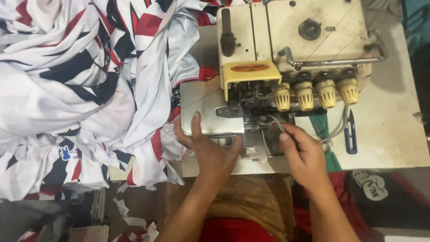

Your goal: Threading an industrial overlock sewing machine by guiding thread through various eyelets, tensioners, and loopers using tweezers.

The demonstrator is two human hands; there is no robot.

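Observation:
A cream overlock sewing machine with several yellow tension knobs stands on a white table. My left hand rests flat on the machine's metal side cover, fingers spread, thumb near the needle area. My right hand pinches a pair of thin metal tweezers whose tips point into the threading area under the knobs. A big pile of white, red and dark blue printed garments lies to the left of the machine.
Blue thread snips lie on the table right of the machine. Green cloth hangs at the table's front edge. Fabric scraps litter the floor at lower left. A dark bag sits at lower right.

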